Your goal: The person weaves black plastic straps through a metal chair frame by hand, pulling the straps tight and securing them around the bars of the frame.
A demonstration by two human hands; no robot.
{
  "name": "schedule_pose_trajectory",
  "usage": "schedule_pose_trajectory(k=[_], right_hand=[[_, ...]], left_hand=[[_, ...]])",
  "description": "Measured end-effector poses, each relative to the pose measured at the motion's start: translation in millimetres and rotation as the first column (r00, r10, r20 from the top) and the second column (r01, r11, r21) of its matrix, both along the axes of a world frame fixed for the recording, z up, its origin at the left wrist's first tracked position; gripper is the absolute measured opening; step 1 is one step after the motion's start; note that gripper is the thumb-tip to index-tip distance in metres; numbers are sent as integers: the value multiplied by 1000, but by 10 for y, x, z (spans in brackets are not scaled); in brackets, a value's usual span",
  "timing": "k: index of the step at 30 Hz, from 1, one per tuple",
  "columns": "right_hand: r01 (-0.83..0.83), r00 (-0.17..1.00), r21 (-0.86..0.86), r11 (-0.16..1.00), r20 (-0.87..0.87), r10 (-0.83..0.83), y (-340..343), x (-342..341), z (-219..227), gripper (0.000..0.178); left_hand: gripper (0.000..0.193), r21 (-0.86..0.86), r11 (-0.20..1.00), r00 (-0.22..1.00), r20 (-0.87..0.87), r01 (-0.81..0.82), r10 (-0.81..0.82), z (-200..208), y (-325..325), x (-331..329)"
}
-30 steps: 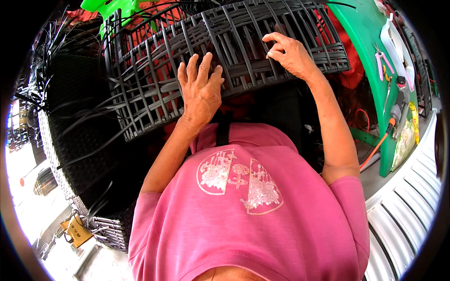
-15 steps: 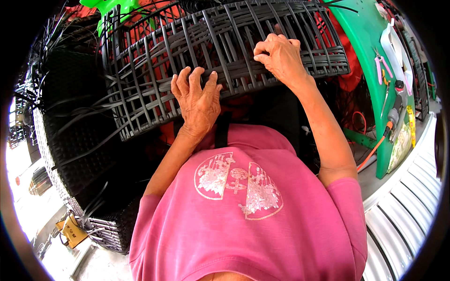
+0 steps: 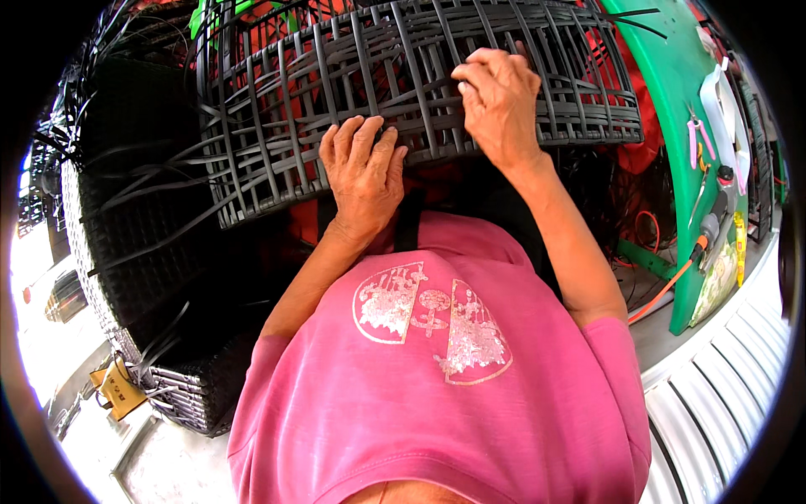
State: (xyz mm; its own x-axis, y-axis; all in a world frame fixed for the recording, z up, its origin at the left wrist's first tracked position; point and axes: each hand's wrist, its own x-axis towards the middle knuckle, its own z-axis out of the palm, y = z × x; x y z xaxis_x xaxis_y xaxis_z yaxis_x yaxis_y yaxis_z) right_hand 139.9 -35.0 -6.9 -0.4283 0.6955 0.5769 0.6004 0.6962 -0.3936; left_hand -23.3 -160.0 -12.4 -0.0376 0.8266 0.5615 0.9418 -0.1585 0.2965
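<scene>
Across my front lies a half-woven black wicker panel [image 3: 277, 164], its upright ribs crossed by flat plastic strips. My left hand [image 3: 365, 172] rests at its lower edge, fingers bent over the woven strips and thumb to the right. Higher and further right, my right hand [image 3: 502, 109] is curled against the panel among the ribs. Its fingers and thumb close around a black strip, though the fingertips partly hide it. Loose strip ends [image 3: 159, 172] trail from the panel's left side.
A finished dark wicker piece [image 3: 138, 277] stands at the left. On the right, a green board [image 3: 672, 168] carries pink-handled snips [image 3: 697, 139] and a grey tool [image 3: 714, 214] with an orange cord. White slatted metal [image 3: 714, 395] lies at lower right, a brown bag [image 3: 122, 388] at lower left.
The view has shifted a little, so the panel sits slightly further right. My right hand has turned more upright, with its fingers lower on the ribs. The left hand stays at the lower edge.
</scene>
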Motion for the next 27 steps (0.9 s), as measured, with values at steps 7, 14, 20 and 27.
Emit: schedule_pose_trajectory(k=[7, 14, 20, 27], right_hand=[[-129, 987, -19, 991, 100, 130, -239, -284, -85, 22], [-106, 994, -193, 976, -24, 103, -202, -403, -132, 13], [-215, 972, -255, 943, 35, 232, -178, -327, -62, 5], [-186, 978, -222, 957, 51, 202, -231, -377, -93, 7]], left_hand=[[50, -133, 977, 986, -30, -166, 164, 106, -99, -61], [55, -198, 962, 981, -79, -190, 178, 71, -79, -100], [49, -200, 958, 979, -68, -203, 194, 58, -72, -86], [46, -187, 963, 979, -107, -192, 175, 61, -69, -89]])
